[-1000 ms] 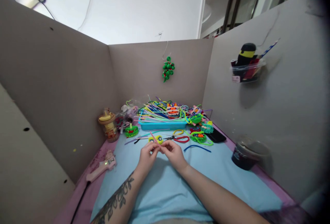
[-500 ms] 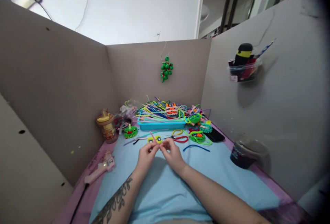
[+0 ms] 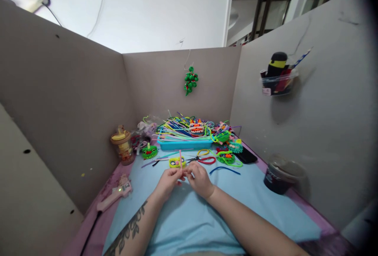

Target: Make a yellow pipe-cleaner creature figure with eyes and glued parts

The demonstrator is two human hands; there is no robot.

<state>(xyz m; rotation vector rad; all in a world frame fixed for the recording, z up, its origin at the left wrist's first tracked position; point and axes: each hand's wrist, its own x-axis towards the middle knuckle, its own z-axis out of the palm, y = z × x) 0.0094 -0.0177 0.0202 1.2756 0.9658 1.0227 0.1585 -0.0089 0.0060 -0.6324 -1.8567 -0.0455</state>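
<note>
Between my hands a short pink pipe cleaner [image 3: 180, 157] stands nearly upright. My left hand [image 3: 169, 180] pinches its lower end between thumb and fingertips. My right hand [image 3: 199, 178] is closed beside it, fingertips meeting the left ones at the pink piece. Just beyond my fingers lies a yellow fuzzy piece with eyes [image 3: 176, 162], made of pipe cleaner. Scissors with red and yellow handles [image 3: 206, 159] rest to the right of it. A dark blue pipe cleaner [image 3: 225, 169] lies on the cloth right of my hand.
A blue tray [image 3: 186, 145] heaped with pipe cleaners stands at the back. Green fuzzy figures [image 3: 149, 151] sit near it. A pink glue gun [image 3: 115, 196] and a lidded cup [image 3: 122, 148] are at left. A phone [image 3: 247, 156] and dark tub [image 3: 277, 178] are at right.
The pink pipe cleaner has turned from a leftward slant to nearly upright. Both hands have dropped slightly toward me, uncovering more of the yellow piece.
</note>
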